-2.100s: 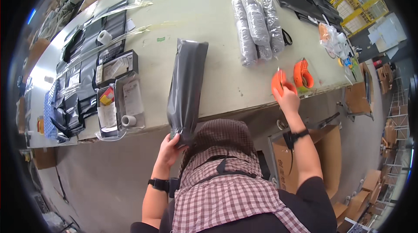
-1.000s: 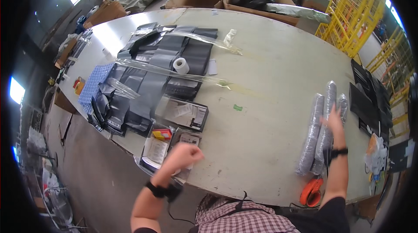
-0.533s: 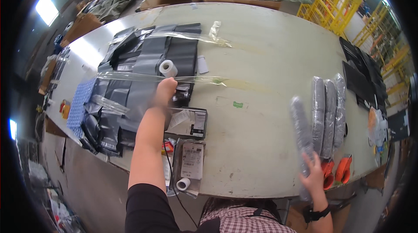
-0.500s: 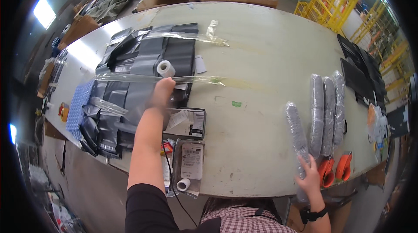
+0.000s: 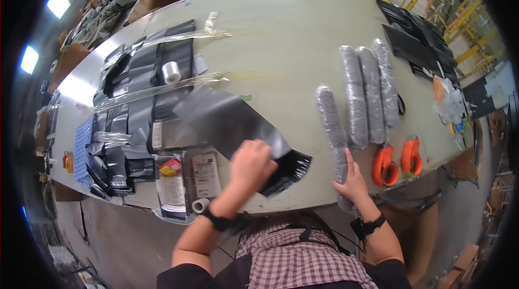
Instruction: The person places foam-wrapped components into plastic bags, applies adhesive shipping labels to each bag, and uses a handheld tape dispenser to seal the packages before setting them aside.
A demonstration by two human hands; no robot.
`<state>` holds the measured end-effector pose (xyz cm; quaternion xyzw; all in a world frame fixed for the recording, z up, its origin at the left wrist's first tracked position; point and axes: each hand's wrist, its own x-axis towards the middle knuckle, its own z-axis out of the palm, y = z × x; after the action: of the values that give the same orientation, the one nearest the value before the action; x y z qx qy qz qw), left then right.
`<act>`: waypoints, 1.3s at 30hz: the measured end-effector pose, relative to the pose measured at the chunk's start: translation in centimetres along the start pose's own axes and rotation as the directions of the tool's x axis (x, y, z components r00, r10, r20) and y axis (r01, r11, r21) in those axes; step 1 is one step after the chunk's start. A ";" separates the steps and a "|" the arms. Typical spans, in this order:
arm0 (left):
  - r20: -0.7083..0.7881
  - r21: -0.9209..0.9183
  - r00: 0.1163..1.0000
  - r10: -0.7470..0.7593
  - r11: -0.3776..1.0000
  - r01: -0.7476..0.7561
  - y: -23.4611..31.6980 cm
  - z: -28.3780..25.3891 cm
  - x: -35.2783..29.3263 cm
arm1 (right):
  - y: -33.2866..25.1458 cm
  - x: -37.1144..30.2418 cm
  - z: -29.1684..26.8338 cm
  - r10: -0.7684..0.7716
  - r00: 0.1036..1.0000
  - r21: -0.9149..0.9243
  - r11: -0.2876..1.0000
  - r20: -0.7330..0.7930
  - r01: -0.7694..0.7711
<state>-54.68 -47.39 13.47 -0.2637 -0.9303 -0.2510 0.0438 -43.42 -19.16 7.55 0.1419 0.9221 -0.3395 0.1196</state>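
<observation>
My left hand (image 5: 251, 167) is closed on one end of a dark grey plastic mailing bag (image 5: 238, 121), which slants up and leftward over the table. A black strip with a shiny edge (image 5: 289, 173) shows at the bag's near end. My right hand (image 5: 352, 181) grips the lower part of a long grey roll in clear plastic wrap (image 5: 330, 116), its thumb on one side and fingers on the other. The roll's near end reaches over the table edge. Three similar wrapped rolls (image 5: 370, 94) lie side by side just to its right.
Two orange tape-dispenser-like tools (image 5: 385, 166) lie near the right front edge. Stacked black bags (image 5: 130, 105) under clear tape strips cover the left side, with a white roll (image 5: 171, 73) on top. More black bags (image 5: 416, 35) lie at far right. A labelled tray (image 5: 205, 173) sits front left.
My left hand has come from the bag stack toward me and to the right, bringing a grey bag. My right hand stays on the wrapped roll. The whole view has shifted.
</observation>
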 end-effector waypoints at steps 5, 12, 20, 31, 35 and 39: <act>0.158 0.203 0.981 -0.111 0.976 0.078 8.0 15.5 -6.1 | 2.9 -2.9 -2.5 -0.118 0.993 0.261 0.958 -0.025 0.120; 0.268 -0.025 0.963 -0.023 0.999 0.031 1.5 15.4 1.9 | 6.8 -12.1 -7.0 -0.322 0.946 0.261 0.915 0.018 0.307; 0.124 -0.249 0.982 -0.143 0.954 0.170 2.7 15.3 4.3 | 5.3 -13.3 -6.4 -0.366 0.921 -0.321 0.863 0.135 0.390; -0.036 -0.295 0.822 -0.568 0.792 0.534 1.0 15.6 0.9 | 0.3 -6.2 -5.9 -0.290 0.824 0.745 0.630 0.486 -0.218; -0.079 -0.325 0.949 -0.306 0.908 0.266 0.0 17.8 -0.4 | 0.9 -3.0 3.0 -0.263 0.891 0.875 0.421 0.369 -0.238; 0.164 -0.095 0.827 -0.538 0.825 0.556 1.2 14.6 -2.6 | 1.8 0.8 5.3 -0.277 0.906 0.214 0.953 0.319 0.216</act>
<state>-51.07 -40.59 0.72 -0.0037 -0.9478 -0.2994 -0.1094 -42.86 -21.22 2.34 -0.0280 0.8642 -0.4503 0.2225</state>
